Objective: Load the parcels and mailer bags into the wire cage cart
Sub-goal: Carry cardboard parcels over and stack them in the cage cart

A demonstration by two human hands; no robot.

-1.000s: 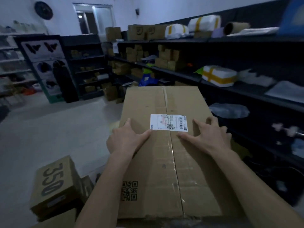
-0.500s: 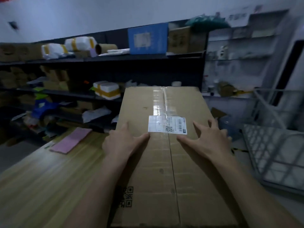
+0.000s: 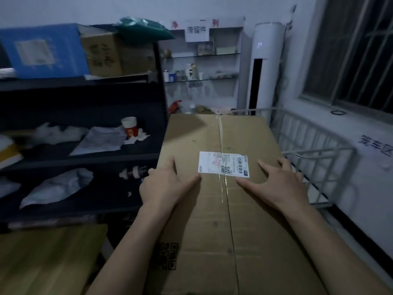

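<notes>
Printed code (image 3: 168, 256): black QR-type squares on the near part of the parcel's top, beside the left forearm; too blurred to read.
Counter (image 3: 42, 256): wood-grain top, lower left, beside the parcel's near end.
Parcel (image 3: 212, 220): long brown cardboard box in front of the person, between the shelving and the cart; what bears it from below is hidden. Its long axis and taped seam run away from the person, with the far end toward the air conditioner.
Left hand (image 3: 163, 184): fingers spread wide and flat on the top face, left of the seam; the thumb tip touches the label's lower left corner and the outer fingers reach the left edge.
Right hand (image 3: 276, 184): fingers spread wide and flat, right of the seam, just beside the label, with the outer fingers at the right edge.
Shipping label (image 3: 224, 165): white, across the seam between the hands; barcodes and a QR code, print too small to read.
Wire cage cart (image 3: 314, 150): white mesh, right of the parcel.
Wall writing (image 3: 374, 143): "笼车", then cut off.
Shelving (image 3: 85, 158): dark, left, holding white mailer bags (image 3: 57, 186).
Air conditioner (image 3: 265, 67): white tower, far corner.
Wall sign (image 3: 196, 29): "滞留件".
</notes>
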